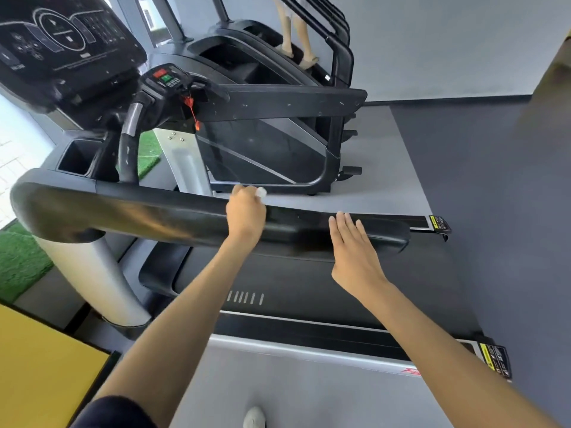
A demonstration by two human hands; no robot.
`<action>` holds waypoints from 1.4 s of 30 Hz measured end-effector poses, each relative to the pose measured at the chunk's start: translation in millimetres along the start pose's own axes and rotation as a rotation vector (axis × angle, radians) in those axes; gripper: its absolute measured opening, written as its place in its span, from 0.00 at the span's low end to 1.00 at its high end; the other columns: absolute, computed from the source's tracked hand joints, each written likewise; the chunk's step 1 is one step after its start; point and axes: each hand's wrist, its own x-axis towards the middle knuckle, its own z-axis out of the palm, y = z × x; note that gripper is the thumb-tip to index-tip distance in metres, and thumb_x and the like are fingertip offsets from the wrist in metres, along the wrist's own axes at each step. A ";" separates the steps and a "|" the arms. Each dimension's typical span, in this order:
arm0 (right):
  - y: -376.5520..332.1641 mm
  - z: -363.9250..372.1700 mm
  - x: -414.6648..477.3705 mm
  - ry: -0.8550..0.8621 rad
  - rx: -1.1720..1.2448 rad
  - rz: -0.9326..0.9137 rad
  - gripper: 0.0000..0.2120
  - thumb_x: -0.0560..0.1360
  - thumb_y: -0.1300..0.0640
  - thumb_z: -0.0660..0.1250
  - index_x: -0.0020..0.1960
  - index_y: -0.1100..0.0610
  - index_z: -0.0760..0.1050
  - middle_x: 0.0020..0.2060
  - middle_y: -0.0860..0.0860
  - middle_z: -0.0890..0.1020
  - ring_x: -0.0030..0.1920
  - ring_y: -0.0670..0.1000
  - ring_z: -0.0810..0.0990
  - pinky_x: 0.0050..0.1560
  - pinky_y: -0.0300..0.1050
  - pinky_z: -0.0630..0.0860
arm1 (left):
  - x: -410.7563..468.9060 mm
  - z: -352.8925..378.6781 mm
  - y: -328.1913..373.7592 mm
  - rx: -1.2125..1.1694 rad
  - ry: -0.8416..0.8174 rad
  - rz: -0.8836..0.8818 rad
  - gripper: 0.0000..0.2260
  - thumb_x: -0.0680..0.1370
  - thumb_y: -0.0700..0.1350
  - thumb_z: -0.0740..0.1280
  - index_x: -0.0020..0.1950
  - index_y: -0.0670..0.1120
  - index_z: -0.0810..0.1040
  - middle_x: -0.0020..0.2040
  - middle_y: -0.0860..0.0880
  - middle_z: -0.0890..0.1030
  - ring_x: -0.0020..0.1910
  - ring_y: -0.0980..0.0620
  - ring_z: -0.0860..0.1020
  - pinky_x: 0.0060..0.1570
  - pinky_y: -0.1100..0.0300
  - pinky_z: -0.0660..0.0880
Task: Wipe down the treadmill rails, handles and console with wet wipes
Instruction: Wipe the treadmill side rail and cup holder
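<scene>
The treadmill's near black side rail (139, 211) runs across the middle of the view. My left hand (245, 210) lies over its top with curled fingers gripping a crumpled white wet wipe (261, 192) at the rail's far edge. My right hand (355, 251) is flat, fingers straight, over the rail's tapered right end (392, 234); I cannot tell whether it touches. The far rail (293, 101), the curved handle (129, 143) and the dark console (61, 41) with its button panel (167, 78) lie up and to the left.
The treadmill belt (340, 288) lies below the rail. A second black machine (278, 149) stands beyond, with a person's legs (293, 32) on a further machine. A yellow surface (40, 366) is at lower left, green turf (21, 261) at left, my shoe (254, 418) at bottom.
</scene>
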 end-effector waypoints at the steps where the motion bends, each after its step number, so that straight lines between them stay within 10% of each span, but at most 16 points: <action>1: 0.6 0.2 -0.3 -0.001 -0.003 -0.001 0.40 0.76 0.62 0.61 0.77 0.63 0.37 0.77 0.60 0.42 0.77 0.58 0.40 0.76 0.52 0.40 | -4.0 0.2 -0.4 0.039 0.021 -0.019 0.12 0.75 0.30 0.57 0.51 0.36 0.79 0.54 0.38 0.75 0.46 0.39 0.73 0.42 0.58 0.63; 10: 2.2 1.5 -1.6 0.030 -0.006 -0.008 0.40 0.75 0.63 0.60 0.77 0.64 0.38 0.77 0.61 0.43 0.77 0.58 0.41 0.76 0.51 0.38 | -49.9 33.1 29.7 -0.077 -0.194 0.477 0.11 0.71 0.27 0.62 0.36 0.40 0.78 0.35 0.49 0.71 0.35 0.48 0.69 0.37 0.55 0.69; 15: -3.2 4.7 1.0 0.027 0.016 0.028 0.39 0.75 0.63 0.60 0.77 0.63 0.38 0.77 0.60 0.43 0.77 0.57 0.41 0.76 0.51 0.38 | -16.1 5.4 1.6 0.039 -0.018 0.152 0.09 0.71 0.27 0.57 0.41 0.35 0.76 0.44 0.41 0.72 0.42 0.39 0.73 0.39 0.52 0.68; 22: -2.5 3.4 1.2 0.049 0.045 0.045 0.39 0.73 0.67 0.61 0.77 0.63 0.43 0.77 0.59 0.47 0.77 0.56 0.44 0.75 0.49 0.37 | -46.7 31.7 24.0 -0.142 -0.216 0.473 0.08 0.72 0.28 0.64 0.42 0.37 0.81 0.37 0.44 0.75 0.36 0.46 0.72 0.38 0.57 0.71; 29: -5.9 2.7 1.4 0.039 0.103 0.083 0.39 0.75 0.65 0.60 0.78 0.61 0.40 0.78 0.57 0.44 0.77 0.53 0.41 0.75 0.46 0.36 | -1.1 -1.7 -12.0 0.027 -0.027 0.112 0.11 0.75 0.29 0.57 0.47 0.36 0.78 0.48 0.43 0.72 0.43 0.42 0.72 0.40 0.57 0.64; 36: 16.9 -6.4 -0.5 0.094 0.243 -0.025 0.33 0.75 0.68 0.59 0.77 0.61 0.52 0.77 0.55 0.53 0.77 0.50 0.49 0.74 0.40 0.37 | -51.0 26.0 28.5 -0.184 -0.257 0.463 0.09 0.76 0.33 0.64 0.37 0.38 0.79 0.31 0.55 0.70 0.36 0.48 0.70 0.38 0.70 0.64; 42: 84.4 -19.2 -31.3 0.102 0.336 -0.004 0.30 0.77 0.69 0.56 0.77 0.58 0.54 0.77 0.51 0.54 0.77 0.51 0.50 0.74 0.40 0.49 | -9.1 7.0 22.1 0.011 0.008 -0.058 0.09 0.77 0.32 0.57 0.45 0.37 0.76 0.51 0.38 0.75 0.44 0.41 0.71 0.42 0.59 0.62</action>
